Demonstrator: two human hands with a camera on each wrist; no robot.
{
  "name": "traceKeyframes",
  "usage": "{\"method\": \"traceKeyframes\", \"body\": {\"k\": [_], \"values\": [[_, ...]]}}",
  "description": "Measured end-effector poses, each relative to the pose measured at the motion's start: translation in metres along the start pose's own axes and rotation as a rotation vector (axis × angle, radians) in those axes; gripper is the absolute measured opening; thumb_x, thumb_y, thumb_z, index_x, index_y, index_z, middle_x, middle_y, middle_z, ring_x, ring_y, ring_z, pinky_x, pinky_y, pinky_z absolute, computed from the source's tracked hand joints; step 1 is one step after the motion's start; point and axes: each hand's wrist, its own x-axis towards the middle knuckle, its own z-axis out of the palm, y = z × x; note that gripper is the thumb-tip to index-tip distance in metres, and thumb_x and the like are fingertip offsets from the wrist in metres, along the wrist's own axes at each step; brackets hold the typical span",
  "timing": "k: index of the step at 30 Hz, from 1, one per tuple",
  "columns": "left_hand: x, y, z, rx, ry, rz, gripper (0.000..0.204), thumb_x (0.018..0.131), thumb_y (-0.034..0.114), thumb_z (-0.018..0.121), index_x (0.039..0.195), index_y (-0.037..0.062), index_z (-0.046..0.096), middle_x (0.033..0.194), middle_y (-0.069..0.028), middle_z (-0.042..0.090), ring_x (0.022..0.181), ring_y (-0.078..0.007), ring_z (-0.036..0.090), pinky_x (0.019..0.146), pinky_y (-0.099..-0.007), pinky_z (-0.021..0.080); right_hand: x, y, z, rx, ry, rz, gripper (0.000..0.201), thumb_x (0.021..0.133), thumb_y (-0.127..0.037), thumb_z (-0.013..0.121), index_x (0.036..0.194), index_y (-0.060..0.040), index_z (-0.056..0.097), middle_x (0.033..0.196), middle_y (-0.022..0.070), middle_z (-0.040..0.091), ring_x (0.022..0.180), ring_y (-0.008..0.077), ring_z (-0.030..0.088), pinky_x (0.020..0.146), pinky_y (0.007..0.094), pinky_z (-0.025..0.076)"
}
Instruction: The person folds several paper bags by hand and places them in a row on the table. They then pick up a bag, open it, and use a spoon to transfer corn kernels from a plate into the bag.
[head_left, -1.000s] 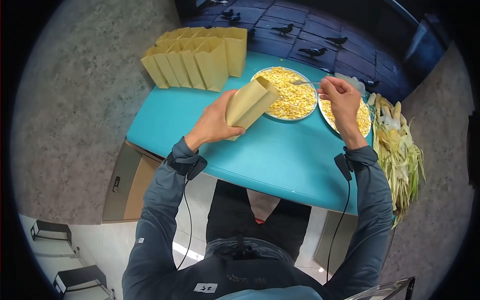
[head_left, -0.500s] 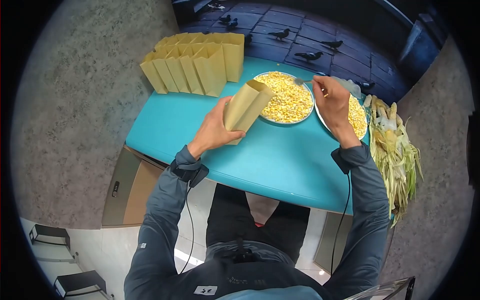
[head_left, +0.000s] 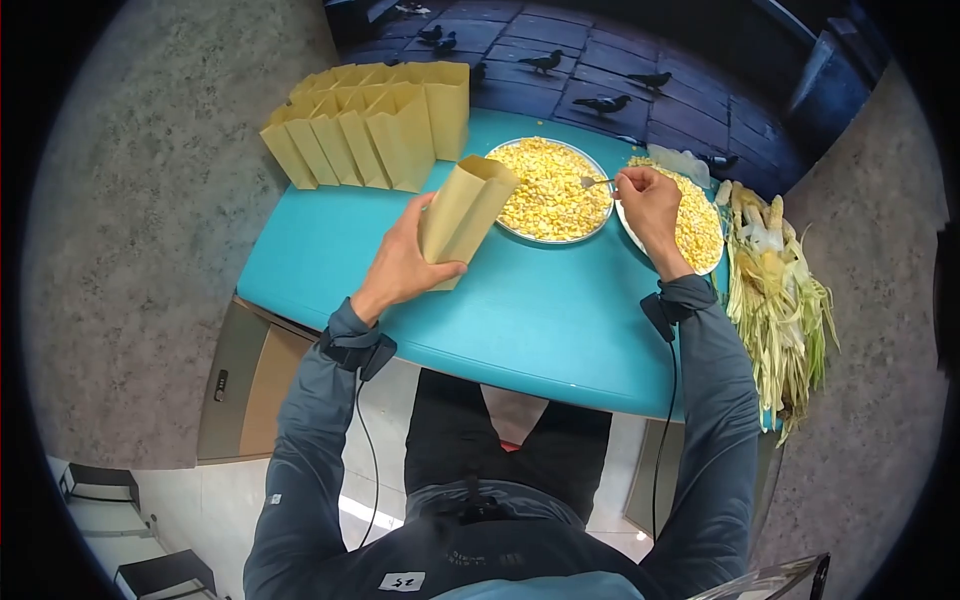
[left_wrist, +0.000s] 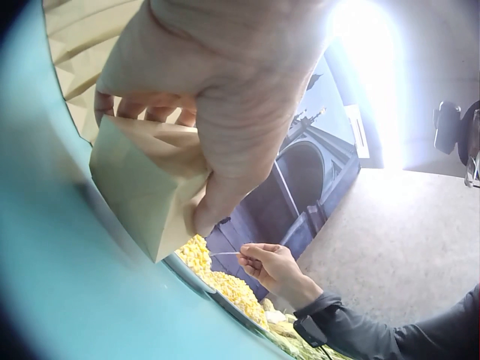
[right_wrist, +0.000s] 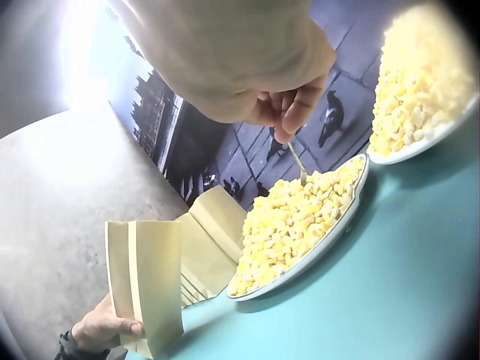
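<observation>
My left hand (head_left: 400, 262) grips an open brown paper bag (head_left: 468, 212), thumb on the near side and fingers round the far side. The bag leans to the right, its mouth facing up toward the nearer plate of corn kernels (head_left: 550, 190). Between thumb and fingertips, my right hand (head_left: 650, 208) pinches a small metal fork (head_left: 597, 182). In the right wrist view the fork (right_wrist: 302, 174) points down, its head right at the top of the kernel heap. A second plate of kernels (head_left: 700, 225) lies partly behind the right hand.
Several open paper bags (head_left: 400, 130) stand in rows at the back left of the turquoise table (head_left: 500, 320). Corn husks and cobs (head_left: 775, 290) lie along the right edge. A backdrop with printed pigeons (head_left: 600, 103) rises behind.
The right hand has turned and lowered the fork onto the kernels of the nearer plate. The left hand still holds the bag tilted, while the whole view has shifted slightly.
</observation>
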Motion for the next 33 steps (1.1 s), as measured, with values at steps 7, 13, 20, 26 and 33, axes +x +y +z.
{"method": "traceKeyframes", "body": {"k": [7,13,20,26,33], "values": [[0.002,0.000,0.001,0.015,-0.012,-0.015,0.110,0.069,0.023,0.100,0.159,0.0067,0.039,0.137,-0.0256,0.069,0.125,-0.0425,0.069,0.108,-0.0489,0.056,-0.006,0.002,0.007,0.006,-0.035,0.072,0.019,0.094,-0.011,0.076,0.102,0.0064,0.080,0.083,0.0118,0.081,0.073,0.0171,0.080,0.069,0.0295,0.062],[0.003,0.004,0.008,-0.023,-0.036,-0.011,0.109,0.069,0.023,0.101,0.159,0.0068,0.040,0.137,-0.0254,0.069,0.125,-0.0429,0.069,0.108,-0.0488,0.056,-0.010,0.007,0.018,0.340,-0.033,0.343,0.017,0.096,-0.005,0.075,0.105,0.0093,0.077,0.089,0.0116,0.079,0.076,0.0168,0.078,0.069,0.0270,0.063],[0.004,0.003,0.001,0.026,-0.012,-0.022,0.109,0.070,0.023,0.100,0.159,0.0060,0.039,0.139,-0.0257,0.068,0.127,-0.0437,0.068,0.109,-0.0492,0.056,-0.010,0.001,0.009,0.411,-0.014,0.343,0.016,0.096,-0.003,0.074,0.105,0.0109,0.077,0.091,0.0130,0.079,0.077,0.0171,0.078,0.071,0.0272,0.065],[0.009,0.010,0.006,0.022,-0.053,-0.012,0.108,0.070,0.023,0.099,0.159,0.0058,0.040,0.144,-0.0260,0.064,0.131,-0.0437,0.065,0.111,-0.0498,0.054,-0.008,-0.007,0.003,0.435,0.000,0.346,0.016,0.096,-0.002,0.075,0.106,0.0095,0.077,0.091,0.0122,0.079,0.077,0.0165,0.077,0.071,0.0269,0.064],[0.014,0.005,0.019,0.006,-0.057,0.015,0.109,0.070,0.026,0.101,0.159,0.0076,0.040,0.142,-0.0247,0.066,0.129,-0.0424,0.067,0.109,-0.0494,0.055,-0.006,-0.034,-0.006,0.474,0.007,0.288,0.018,0.096,-0.004,0.077,0.108,0.0096,0.076,0.092,0.0117,0.079,0.078,0.0166,0.077,0.071,0.0267,0.063]]}}
